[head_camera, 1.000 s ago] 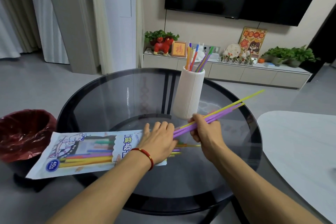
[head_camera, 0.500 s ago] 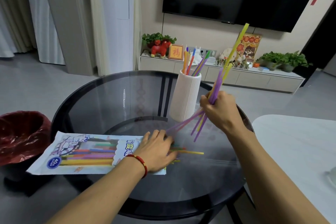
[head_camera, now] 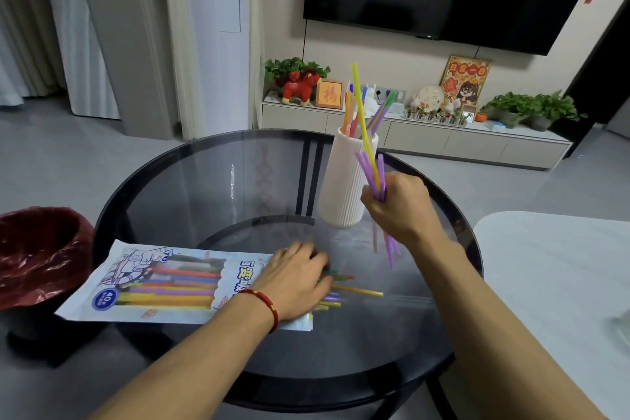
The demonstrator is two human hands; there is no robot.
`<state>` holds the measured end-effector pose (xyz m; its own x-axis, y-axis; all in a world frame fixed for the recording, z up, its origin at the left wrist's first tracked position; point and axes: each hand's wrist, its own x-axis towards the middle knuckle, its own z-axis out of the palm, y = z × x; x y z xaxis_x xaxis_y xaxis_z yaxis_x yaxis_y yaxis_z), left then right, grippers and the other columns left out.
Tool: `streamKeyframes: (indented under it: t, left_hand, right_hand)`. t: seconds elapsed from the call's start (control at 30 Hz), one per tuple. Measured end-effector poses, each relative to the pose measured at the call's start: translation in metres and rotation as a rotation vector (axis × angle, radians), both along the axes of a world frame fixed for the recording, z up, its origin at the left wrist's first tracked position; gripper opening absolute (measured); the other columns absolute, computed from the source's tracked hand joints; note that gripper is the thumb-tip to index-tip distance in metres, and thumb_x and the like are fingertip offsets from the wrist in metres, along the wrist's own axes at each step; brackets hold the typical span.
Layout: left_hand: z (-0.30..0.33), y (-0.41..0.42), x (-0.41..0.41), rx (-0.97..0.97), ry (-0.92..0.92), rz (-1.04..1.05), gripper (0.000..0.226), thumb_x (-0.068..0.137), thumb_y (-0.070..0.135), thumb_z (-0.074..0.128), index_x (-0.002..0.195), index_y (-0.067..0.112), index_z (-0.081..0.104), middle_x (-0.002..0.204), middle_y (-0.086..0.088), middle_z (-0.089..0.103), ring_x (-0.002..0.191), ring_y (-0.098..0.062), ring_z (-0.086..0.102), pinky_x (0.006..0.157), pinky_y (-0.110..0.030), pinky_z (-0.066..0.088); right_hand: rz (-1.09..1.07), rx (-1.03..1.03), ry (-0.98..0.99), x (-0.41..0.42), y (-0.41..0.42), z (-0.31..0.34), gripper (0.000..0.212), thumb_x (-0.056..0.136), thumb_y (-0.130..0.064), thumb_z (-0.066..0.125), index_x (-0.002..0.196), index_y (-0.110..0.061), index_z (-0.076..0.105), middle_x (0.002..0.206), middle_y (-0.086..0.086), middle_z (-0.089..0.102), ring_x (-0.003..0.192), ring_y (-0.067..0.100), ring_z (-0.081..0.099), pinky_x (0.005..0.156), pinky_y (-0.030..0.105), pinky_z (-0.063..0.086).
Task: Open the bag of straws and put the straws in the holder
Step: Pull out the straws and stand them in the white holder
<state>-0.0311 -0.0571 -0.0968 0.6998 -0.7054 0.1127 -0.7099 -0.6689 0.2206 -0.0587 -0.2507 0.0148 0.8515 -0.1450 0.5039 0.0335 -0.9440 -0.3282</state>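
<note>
A white ribbed holder (head_camera: 344,187) stands on the round glass table (head_camera: 211,187) with several coloured straws in it. My right hand (head_camera: 402,206) is beside the holder's right side, shut on a bunch of purple and yellow straws (head_camera: 370,160) held nearly upright, their lower ends hanging below my fist. The printed bag of straws (head_camera: 160,283) lies flat at the table's near left. My left hand (head_camera: 296,280) rests flat on its open right end, with several straw tips (head_camera: 351,290) sticking out past my fingers.
A bin lined with a red bag (head_camera: 37,252) stands left of the table. A white table surface (head_camera: 559,283) lies to the right. Behind are a low TV cabinet (head_camera: 443,143) with plants and ornaments, and a wall-mounted TV.
My right hand swung the bunch of straws from lying level to nearly upright and moved it left, close to the holder. My left hand stayed on the bag.
</note>
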Motion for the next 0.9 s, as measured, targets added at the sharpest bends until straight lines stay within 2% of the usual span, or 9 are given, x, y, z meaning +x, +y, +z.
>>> streamKeyframes:
  t: [0.13, 0.23, 0.37, 0.43, 0.5, 0.6, 0.67, 0.8, 0.9]
  left_hand:
    - [-0.001, 0.001, 0.001, -0.004, 0.003, -0.005, 0.038, 0.097, 0.046, 0.038, 0.118, 0.020, 0.057, 0.119, -0.004, 0.052, 0.112, -0.023, 0.046, 0.095, -0.041, 0.041]
    - [0.000, 0.000, 0.001, -0.010, 0.003, -0.008, 0.037, 0.098, 0.046, 0.038, 0.119, 0.021, 0.055, 0.119, -0.003, 0.050, 0.112, -0.022, 0.045, 0.096, -0.040, 0.040]
    - [0.000, 0.000, 0.000, -0.006, 0.030, -0.006, 0.036, 0.099, 0.047, 0.036, 0.120, 0.023, 0.053, 0.122, 0.000, 0.049, 0.112, -0.018, 0.043, 0.098, -0.038, 0.040]
    - [0.000, 0.000, 0.000, -0.003, 0.043, -0.002, 0.036, 0.100, 0.047, 0.036, 0.121, 0.023, 0.052, 0.124, 0.000, 0.048, 0.113, -0.017, 0.042, 0.098, -0.037, 0.040]
    - [0.001, 0.000, 0.000, -0.001, 0.047, 0.002, 0.036, 0.100, 0.046, 0.037, 0.122, 0.023, 0.052, 0.126, -0.001, 0.048, 0.115, -0.018, 0.043, 0.100, -0.038, 0.040]
    - [0.002, 0.000, -0.001, 0.002, 0.042, 0.002, 0.038, 0.100, 0.047, 0.037, 0.123, 0.022, 0.054, 0.127, -0.002, 0.049, 0.117, -0.019, 0.044, 0.100, -0.039, 0.041]
    - [0.002, 0.000, -0.001, -0.003, 0.038, 0.001, 0.038, 0.099, 0.047, 0.037, 0.123, 0.022, 0.055, 0.126, -0.002, 0.050, 0.115, -0.019, 0.044, 0.100, -0.039, 0.041]
    - [0.002, 0.000, -0.002, -0.007, 0.041, 0.001, 0.039, 0.099, 0.047, 0.035, 0.122, 0.022, 0.055, 0.124, 0.000, 0.049, 0.113, -0.018, 0.044, 0.098, -0.038, 0.040]
    - [0.001, 0.000, -0.002, -0.003, 0.044, 0.002, 0.040, 0.099, 0.048, 0.035, 0.123, 0.022, 0.055, 0.124, -0.001, 0.049, 0.113, -0.018, 0.044, 0.099, -0.038, 0.041]
  right_hand:
    - [-0.044, 0.104, -0.139, 0.003, -0.010, 0.008, 0.037, 0.095, -0.013, 0.060, 0.060, -0.002, 0.057, 0.056, 0.015, 0.059, 0.051, 0.034, 0.053, 0.053, 0.043, 0.046]
    - [-0.078, 0.265, -0.157, 0.006, -0.017, 0.009, 0.036, 0.095, -0.017, 0.059, 0.074, 0.011, 0.066, 0.068, 0.028, 0.068, 0.065, 0.046, 0.065, 0.061, 0.052, 0.057]
    - [-0.070, 0.277, -0.048, -0.003, -0.009, -0.027, 0.039, 0.095, -0.012, 0.060, 0.063, 0.010, 0.058, 0.062, 0.029, 0.064, 0.060, 0.047, 0.061, 0.060, 0.051, 0.055]
    - [-0.066, 0.308, -0.007, -0.004, -0.010, -0.039, 0.040, 0.097, -0.014, 0.060, 0.064, 0.010, 0.060, 0.061, 0.028, 0.065, 0.059, 0.045, 0.063, 0.061, 0.050, 0.057]
    - [-0.058, 0.347, -0.045, -0.003, -0.011, -0.039, 0.039, 0.098, -0.018, 0.062, 0.069, 0.008, 0.063, 0.063, 0.026, 0.066, 0.059, 0.042, 0.066, 0.062, 0.053, 0.060]
    - [-0.040, 0.352, -0.197, -0.005, -0.010, -0.032, 0.038, 0.100, -0.028, 0.067, 0.075, 0.000, 0.069, 0.065, 0.016, 0.069, 0.058, 0.028, 0.070, 0.058, 0.042, 0.063]
    - [-0.042, 0.311, -0.260, -0.009, -0.009, -0.032, 0.041, 0.100, -0.032, 0.068, 0.073, -0.001, 0.068, 0.061, 0.014, 0.065, 0.055, 0.028, 0.067, 0.055, 0.038, 0.060]
    - [-0.049, 0.283, -0.131, -0.014, -0.008, -0.047, 0.041, 0.101, -0.029, 0.067, 0.075, 0.003, 0.066, 0.066, 0.019, 0.067, 0.058, 0.031, 0.066, 0.058, 0.040, 0.056]
    - [-0.056, 0.328, -0.126, -0.012, -0.009, -0.046, 0.043, 0.101, -0.031, 0.066, 0.077, 0.005, 0.068, 0.073, 0.021, 0.072, 0.063, 0.032, 0.069, 0.060, 0.040, 0.056]
